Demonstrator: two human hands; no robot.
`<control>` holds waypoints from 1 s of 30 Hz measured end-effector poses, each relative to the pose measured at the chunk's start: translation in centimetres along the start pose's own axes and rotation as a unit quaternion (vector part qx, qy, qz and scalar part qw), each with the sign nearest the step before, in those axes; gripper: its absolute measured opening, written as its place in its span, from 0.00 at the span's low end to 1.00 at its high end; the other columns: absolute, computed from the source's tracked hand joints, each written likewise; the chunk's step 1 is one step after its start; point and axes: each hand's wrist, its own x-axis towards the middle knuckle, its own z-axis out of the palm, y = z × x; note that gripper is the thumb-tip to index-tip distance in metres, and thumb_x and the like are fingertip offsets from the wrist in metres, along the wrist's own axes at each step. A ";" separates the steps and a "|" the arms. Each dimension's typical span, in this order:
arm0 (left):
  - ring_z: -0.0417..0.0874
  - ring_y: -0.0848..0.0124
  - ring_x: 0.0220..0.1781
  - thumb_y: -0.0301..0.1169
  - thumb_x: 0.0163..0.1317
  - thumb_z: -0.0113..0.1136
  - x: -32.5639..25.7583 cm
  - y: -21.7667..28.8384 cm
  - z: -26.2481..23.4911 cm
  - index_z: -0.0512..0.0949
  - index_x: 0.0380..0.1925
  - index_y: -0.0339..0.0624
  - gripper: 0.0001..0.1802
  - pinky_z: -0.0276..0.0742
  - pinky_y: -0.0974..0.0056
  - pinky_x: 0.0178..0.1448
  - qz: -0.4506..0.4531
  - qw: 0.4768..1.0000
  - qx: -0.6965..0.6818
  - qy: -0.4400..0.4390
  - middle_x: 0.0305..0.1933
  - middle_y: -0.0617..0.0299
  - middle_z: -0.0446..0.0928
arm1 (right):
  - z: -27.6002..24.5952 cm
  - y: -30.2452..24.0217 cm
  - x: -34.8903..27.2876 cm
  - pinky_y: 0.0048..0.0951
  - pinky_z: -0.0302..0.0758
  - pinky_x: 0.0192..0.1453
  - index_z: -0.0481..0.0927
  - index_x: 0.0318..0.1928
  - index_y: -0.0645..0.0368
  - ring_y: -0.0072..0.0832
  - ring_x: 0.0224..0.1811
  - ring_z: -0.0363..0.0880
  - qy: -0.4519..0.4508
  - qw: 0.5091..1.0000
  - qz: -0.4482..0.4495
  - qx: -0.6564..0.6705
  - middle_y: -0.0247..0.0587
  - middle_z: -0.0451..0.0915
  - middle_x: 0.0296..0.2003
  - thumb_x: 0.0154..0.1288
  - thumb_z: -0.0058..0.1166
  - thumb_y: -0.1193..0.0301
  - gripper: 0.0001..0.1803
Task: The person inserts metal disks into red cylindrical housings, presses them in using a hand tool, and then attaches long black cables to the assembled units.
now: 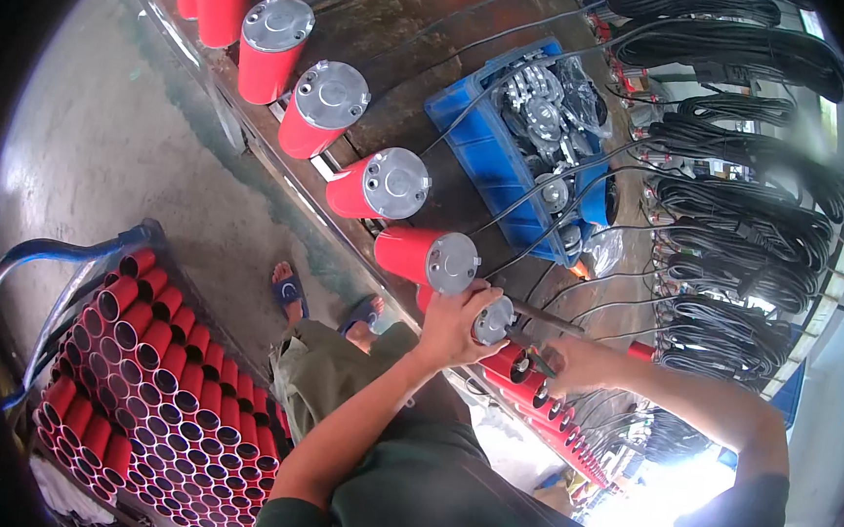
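Note:
My left hand [452, 326] is wrapped around a red cylinder whose round silver metal cap [493, 320] faces up between thumb and fingers. Close by on the right, my right hand [576, 363] is closed around a slim hand tool [538, 362] with a greenish handle; its tip points toward the cap, and its exact kind is unclear. A dark flat bar [547, 319] lies just beyond the two hands. Touching my left fingers is another capped red cylinder [427, 258]. Further capped cylinders [379, 184] stand in a row along the bench edge.
On the brown bench [406, 67] sits a blue crate [480, 135] of silver metal caps. Coiled black cables [743, 149] line the far right, with leads crossing the bench. Open red tubes [170, 373] fill a cart at lower left. More red cylinders [567, 435] continue right.

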 end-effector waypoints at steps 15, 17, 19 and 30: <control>0.85 0.55 0.55 0.42 0.36 0.88 0.5 0.2 -0.5 0.81 0.59 0.50 0.44 0.79 0.50 0.57 -0.002 1.000 0.003 0.004 0.55 0.58 0.82 | -0.3 -4.9 -1.7 0.47 0.79 0.55 0.70 0.67 0.64 0.48 0.55 0.78 0.310 0.790 -0.054 -0.526 0.51 0.73 0.52 0.52 0.71 0.68 0.41; 0.85 0.56 0.55 0.42 0.36 0.88 0.3 0.2 -0.6 0.81 0.58 0.50 0.44 0.79 0.50 0.57 -0.005 1.000 0.007 0.002 0.55 0.59 0.82 | -0.7 -5.6 -1.1 0.44 0.77 0.54 0.71 0.68 0.63 0.44 0.54 0.76 0.311 0.750 -0.092 -0.577 0.48 0.73 0.51 0.52 0.72 0.70 0.41; 0.84 0.56 0.56 0.43 0.35 0.88 0.3 0.2 -0.5 0.81 0.58 0.50 0.44 0.78 0.50 0.58 -0.014 1.000 0.008 -0.004 0.55 0.58 0.81 | -1.0 -6.1 -0.7 0.35 0.72 0.51 0.72 0.68 0.59 0.37 0.52 0.72 0.318 0.662 -0.108 -0.670 0.42 0.72 0.47 0.52 0.72 0.69 0.41; 0.85 0.53 0.55 0.45 0.37 0.88 0.1 -0.1 -0.3 0.81 0.60 0.51 0.44 0.79 0.50 0.57 -0.009 1.000 0.009 0.008 0.56 0.58 0.81 | -1.3 -9.1 -0.3 0.32 0.72 0.33 0.75 0.58 0.59 0.26 0.32 0.75 0.003 0.988 0.158 0.001 0.31 0.75 0.33 0.57 0.68 0.66 0.28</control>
